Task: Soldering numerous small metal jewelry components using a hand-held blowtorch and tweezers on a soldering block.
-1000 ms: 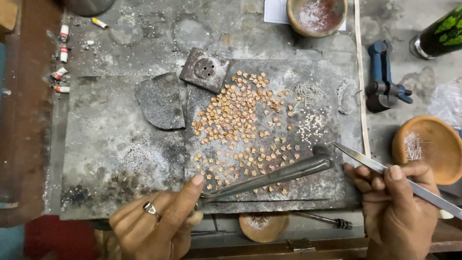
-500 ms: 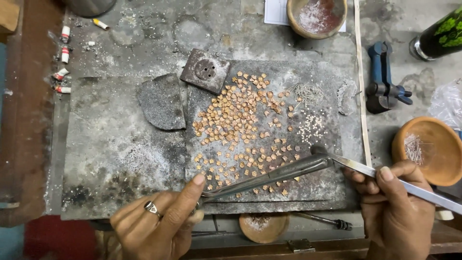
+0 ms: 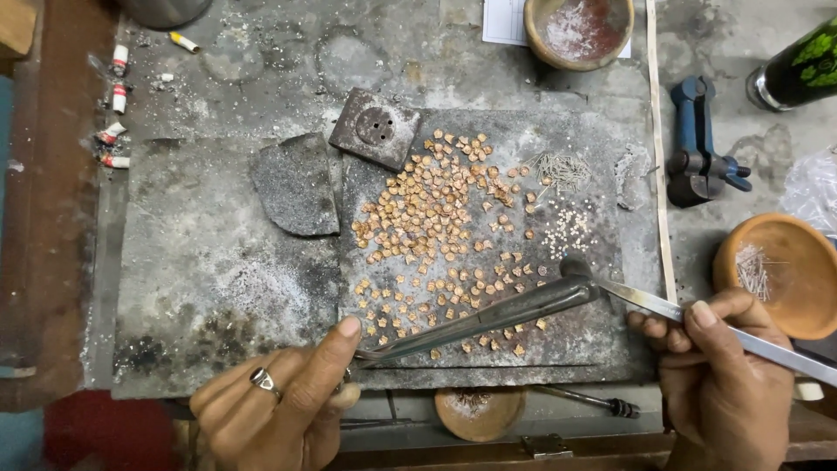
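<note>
My left hand (image 3: 279,403), a ring on one finger, pinches long dark tweezers (image 3: 488,316) that lie low across the front of a dark stone slab (image 3: 575,344), tips pointing right. My right hand (image 3: 719,371) grips a shiny metal tool (image 3: 663,305) whose tip meets the tweezers' tips near the slab's right side. Several small copper-coloured pieces (image 3: 436,218) are scattered over the slab. A little pile of thin wire bits (image 3: 562,167) and tiny pale beads (image 3: 568,228) sit at the slab's right.
A grey work board (image 3: 200,279) carries a broken slate shard (image 3: 296,183) and a square block with holes (image 3: 377,128). Clay bowls stand at the top (image 3: 580,30) and right (image 3: 772,270). A blue clamp (image 3: 697,144) and a green can (image 3: 802,65) lie right.
The right hand's tool tip has slid left a little until it touches the tweezers' tips. The left hand has barely moved.
</note>
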